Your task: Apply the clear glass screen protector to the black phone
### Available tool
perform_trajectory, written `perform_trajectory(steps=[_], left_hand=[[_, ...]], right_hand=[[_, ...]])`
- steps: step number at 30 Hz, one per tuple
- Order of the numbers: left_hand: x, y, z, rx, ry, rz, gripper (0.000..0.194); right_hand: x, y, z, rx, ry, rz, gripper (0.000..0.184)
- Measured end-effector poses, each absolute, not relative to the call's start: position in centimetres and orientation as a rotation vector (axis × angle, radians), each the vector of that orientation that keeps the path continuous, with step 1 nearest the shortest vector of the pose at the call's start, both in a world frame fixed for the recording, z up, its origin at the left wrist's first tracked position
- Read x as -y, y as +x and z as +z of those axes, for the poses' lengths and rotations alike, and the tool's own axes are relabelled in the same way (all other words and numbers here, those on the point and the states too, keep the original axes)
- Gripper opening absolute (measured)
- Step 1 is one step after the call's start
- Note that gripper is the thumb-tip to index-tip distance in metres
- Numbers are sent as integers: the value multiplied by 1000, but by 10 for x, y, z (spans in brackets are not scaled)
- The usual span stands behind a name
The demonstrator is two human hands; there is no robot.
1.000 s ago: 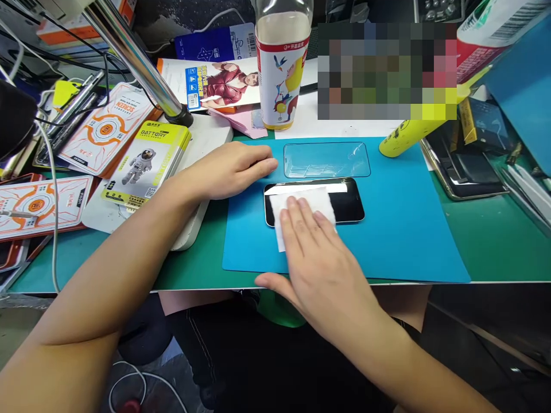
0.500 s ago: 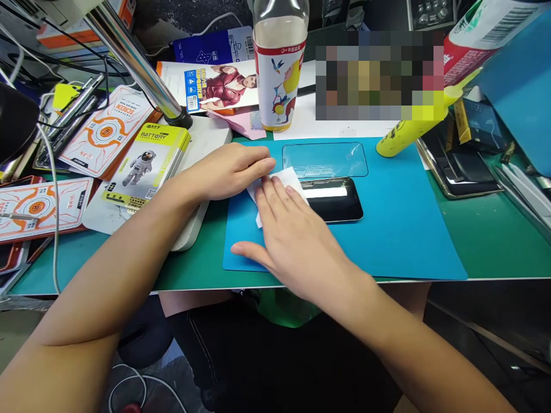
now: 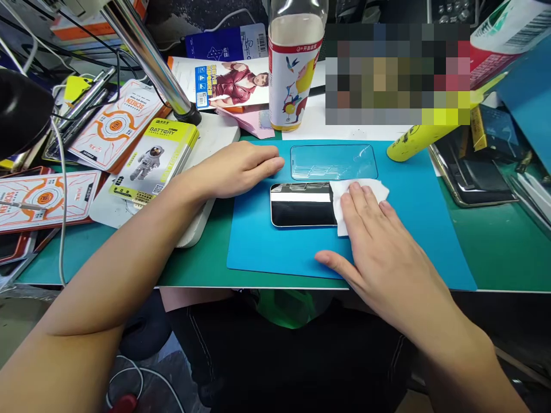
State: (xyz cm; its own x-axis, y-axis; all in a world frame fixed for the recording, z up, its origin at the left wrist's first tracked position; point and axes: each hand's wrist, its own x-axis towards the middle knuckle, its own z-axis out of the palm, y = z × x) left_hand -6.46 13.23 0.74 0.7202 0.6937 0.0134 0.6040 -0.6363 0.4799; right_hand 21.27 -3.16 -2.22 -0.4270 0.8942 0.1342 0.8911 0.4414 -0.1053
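Observation:
A black smartphone (image 3: 301, 212) lies screen up on a blue mat (image 3: 275, 252), a bright reflection running across its glass. My right hand (image 3: 379, 246) lies flat over the phone's right end, fingers stretched out and thumb apart. Under those fingers a white wipe (image 3: 340, 215) covers that end of the screen. My left hand (image 3: 249, 169) is closed beside the phone's upper left corner, thumb against the forefinger, with nothing visible in it. Just behind the phone rests a clear screen protector (image 3: 334, 162).
A drink bottle (image 3: 295, 74) stands behind the mat. Left are a battery box (image 3: 155, 163), orange-and-white boxes (image 3: 116, 126) and a chrome lamp post (image 3: 148, 57). Right are a yellow tube (image 3: 413, 142) and a dark phone (image 3: 477, 183). The table's front edge runs near my lap.
My right hand has slid the wipe from the phone's left end to its right end, uncovering the left part of the screen. My left hand has hardly moved; the view has shifted slightly.

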Motion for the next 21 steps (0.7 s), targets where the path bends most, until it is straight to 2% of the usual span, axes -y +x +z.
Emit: perform_trajectory(steps=[11, 21], left_hand=[[-133, -63, 8, -988, 2477, 272, 44], [-132, -64, 6, -983, 2469, 295, 45]], right_hand=[[67, 181, -20, 2545, -1533, -184, 101], [42, 125, -15, 2573, -1476, -57, 111]])
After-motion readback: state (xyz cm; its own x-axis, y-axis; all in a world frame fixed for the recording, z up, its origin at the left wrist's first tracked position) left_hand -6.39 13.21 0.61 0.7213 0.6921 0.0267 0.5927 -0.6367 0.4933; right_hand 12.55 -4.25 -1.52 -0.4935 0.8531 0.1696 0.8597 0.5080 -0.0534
